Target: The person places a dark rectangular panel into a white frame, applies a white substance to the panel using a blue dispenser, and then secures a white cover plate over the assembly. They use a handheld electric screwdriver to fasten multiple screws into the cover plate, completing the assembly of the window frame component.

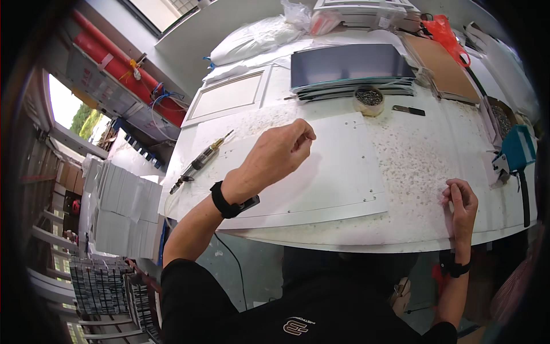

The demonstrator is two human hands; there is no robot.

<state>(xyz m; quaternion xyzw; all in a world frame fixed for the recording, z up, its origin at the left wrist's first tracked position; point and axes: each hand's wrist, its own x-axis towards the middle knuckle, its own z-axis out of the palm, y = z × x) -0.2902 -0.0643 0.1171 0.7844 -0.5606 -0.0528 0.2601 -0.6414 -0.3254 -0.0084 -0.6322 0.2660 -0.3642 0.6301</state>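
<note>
My left hand [281,150] hovers over a white rectangular panel [338,166], its fingers curled closed. What they hold, if anything, is hidden. Small screws sit along the panel's right and front edges and near its far corner. To the left of that hand lies a power screwdriver [197,164], its bit pointing away from me. My right hand [462,200] is at the table's front right, beside the panel, with fingers bent in and the thumb against them. Nothing can be made out in its grip. A round tub of screws [368,101] stands beyond the panel.
Dark glossy panels [349,64] are stacked at the back, near a white frame [229,96]. A dark flat tool [408,110] lies right of the tub. Pale debris [409,155] speckles the white table [401,238]. A teal tool [517,148] is at the right edge.
</note>
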